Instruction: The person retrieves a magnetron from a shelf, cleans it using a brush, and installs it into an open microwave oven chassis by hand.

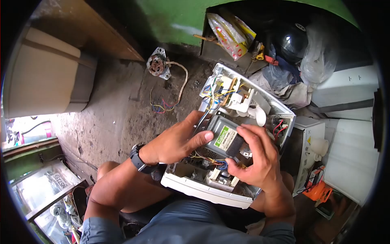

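Observation:
An opened microwave oven point(211, 194) with a white casing rests tilted across my lap, its inner parts and wiring bare. Within it sits a grey metal magnetron point(219, 125) bearing a green-and-white label. My left hand point(183, 138) grips the magnetron from the left, thumb on its face, the other fingers partly hidden behind it. On the opposite side, my right hand point(258, 160) has its fingertips on the upper right edge and its thumb low, beside a bundle of coloured wires point(221, 164). A white plastic fan point(256, 116) shows above the right hand.
On the dirty floor beyond lies a rusty motor point(157, 65) with a cord. Plastic bags point(319, 53) and a dark helmet point(293, 40) fill the back right. An orange tool point(319, 191) lies at right, near white panels point(345, 152). A wooden cabinet point(85, 24) stands at upper left.

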`<action>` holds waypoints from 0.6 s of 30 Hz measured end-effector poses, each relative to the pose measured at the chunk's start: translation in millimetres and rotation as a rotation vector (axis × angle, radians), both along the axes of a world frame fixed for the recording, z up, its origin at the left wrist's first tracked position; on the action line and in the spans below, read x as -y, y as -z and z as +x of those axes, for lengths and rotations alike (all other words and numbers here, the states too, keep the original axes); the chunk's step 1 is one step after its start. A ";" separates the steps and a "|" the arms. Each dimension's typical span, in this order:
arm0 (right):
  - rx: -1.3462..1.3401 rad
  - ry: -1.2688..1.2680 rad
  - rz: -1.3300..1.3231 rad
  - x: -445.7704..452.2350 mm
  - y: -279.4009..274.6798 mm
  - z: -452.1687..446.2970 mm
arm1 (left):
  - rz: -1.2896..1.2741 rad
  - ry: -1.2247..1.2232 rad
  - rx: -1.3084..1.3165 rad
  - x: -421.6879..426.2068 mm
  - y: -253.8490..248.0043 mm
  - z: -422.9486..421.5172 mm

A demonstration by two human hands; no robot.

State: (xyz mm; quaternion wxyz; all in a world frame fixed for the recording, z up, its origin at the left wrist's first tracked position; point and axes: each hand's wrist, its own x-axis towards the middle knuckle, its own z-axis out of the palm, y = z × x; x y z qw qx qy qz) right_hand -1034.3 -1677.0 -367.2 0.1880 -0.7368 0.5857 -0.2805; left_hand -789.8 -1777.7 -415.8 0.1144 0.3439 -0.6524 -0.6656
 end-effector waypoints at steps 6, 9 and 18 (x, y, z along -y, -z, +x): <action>-0.045 -0.018 0.114 -5.1 -13.6 -9.6 | -0.041 -0.008 0.063 -12.9 -7.2 -0.8; -0.079 -0.042 0.080 -5.7 -10.5 -18.3 | 0.163 0.028 0.084 -4.9 -18.6 -3.1; -0.033 -0.089 0.068 -5.9 -0.3 -30.2 | 0.305 -0.046 -0.049 -7.8 -4.9 -2.4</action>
